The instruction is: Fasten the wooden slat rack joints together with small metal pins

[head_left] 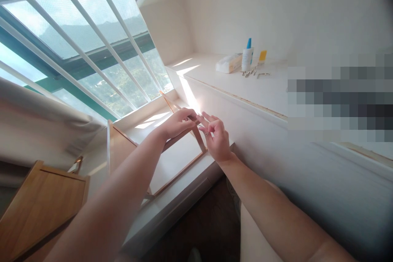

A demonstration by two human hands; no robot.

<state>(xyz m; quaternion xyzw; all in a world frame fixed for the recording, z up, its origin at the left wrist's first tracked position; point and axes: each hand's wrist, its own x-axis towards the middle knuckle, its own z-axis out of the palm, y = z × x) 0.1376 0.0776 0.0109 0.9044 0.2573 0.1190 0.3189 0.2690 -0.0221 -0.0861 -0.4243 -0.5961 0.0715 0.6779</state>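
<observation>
My left hand (179, 122) grips the top corner of a wooden frame (181, 172) that stands tilted on the white window ledge (172, 208). My right hand (215, 137) is right beside it, fingers curled in a pinch around a small metal piece against the frame's upper rail. What the piece is stays too small to name. Both forearms reach in from the bottom of the head view.
A wooden panel (39, 204) leans at the lower left. On the white shelf (245, 90) at the right stand a blue-capped white bottle (247, 55), a yellow-capped tube (262, 57), a wrapped packet (229, 63) and several loose screws (250, 73). A barred window (92, 49) fills the upper left.
</observation>
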